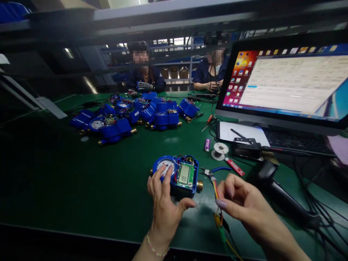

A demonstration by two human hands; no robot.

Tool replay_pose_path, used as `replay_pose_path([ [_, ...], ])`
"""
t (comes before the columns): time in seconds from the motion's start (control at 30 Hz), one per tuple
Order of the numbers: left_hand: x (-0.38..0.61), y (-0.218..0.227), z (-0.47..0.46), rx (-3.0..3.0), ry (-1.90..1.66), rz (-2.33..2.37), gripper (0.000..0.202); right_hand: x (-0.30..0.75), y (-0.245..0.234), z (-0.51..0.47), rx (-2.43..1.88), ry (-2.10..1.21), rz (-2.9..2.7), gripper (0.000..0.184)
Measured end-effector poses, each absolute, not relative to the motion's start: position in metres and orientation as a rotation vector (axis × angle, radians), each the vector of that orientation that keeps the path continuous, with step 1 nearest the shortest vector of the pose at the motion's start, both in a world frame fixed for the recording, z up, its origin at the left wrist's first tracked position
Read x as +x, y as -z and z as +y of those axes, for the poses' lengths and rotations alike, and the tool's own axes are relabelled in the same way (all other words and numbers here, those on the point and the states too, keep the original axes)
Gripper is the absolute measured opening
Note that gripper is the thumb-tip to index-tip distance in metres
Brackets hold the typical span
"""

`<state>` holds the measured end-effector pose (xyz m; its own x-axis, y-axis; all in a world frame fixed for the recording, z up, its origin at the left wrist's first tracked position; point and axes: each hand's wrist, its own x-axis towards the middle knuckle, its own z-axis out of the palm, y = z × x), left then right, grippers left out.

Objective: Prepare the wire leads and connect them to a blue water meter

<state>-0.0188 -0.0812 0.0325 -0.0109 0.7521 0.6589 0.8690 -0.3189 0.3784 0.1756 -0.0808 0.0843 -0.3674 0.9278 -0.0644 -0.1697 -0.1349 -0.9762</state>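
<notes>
Blue meter (187, 176), electronics exposed, lay on the bench (108, 192), left of the wired lead (216, 189).
Left grip (166, 206) was loosely spread over the dial (162, 164); right grip (240, 199) pinched the lead. Connection or testing appeared in hand; the next move seemed to call for aligning the lead's plug (213, 178).

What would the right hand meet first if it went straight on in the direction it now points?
The right hand, holding thin red and yellow wires, would probably meet the round brass fitting on the open blue meter. The hand's height is unclear, so it might pass above.
</notes>
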Motion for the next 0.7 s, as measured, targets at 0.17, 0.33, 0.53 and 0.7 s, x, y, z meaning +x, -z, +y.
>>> replay_pose_path([
  [0.17,-0.016,-0.062,-0.093,-2.182,1.337,-1.186,0.029,0.158,-0.086,-0.091,-0.955,-1.634,-1.379,0.038],
  [0.33,-0.015,-0.064,-0.093,-2.297,1.296,-0.986,0.018,0.137,-0.08,-0.097,-0.96,-1.565,-1.427,0.032],
  [0.53,-0.03,-0.055,-0.073,-2.345,1.664,-1.251,0.016,0.132,-0.071,-0.105,-0.941,-1.037,-1.685,0.014],
  [0.7,-0.042,-0.058,-0.052,-2.392,2.148,-1.98,0.003,0.158,-0.054,-0.11,-1.088,-0.765,-1.728,0.011],
])
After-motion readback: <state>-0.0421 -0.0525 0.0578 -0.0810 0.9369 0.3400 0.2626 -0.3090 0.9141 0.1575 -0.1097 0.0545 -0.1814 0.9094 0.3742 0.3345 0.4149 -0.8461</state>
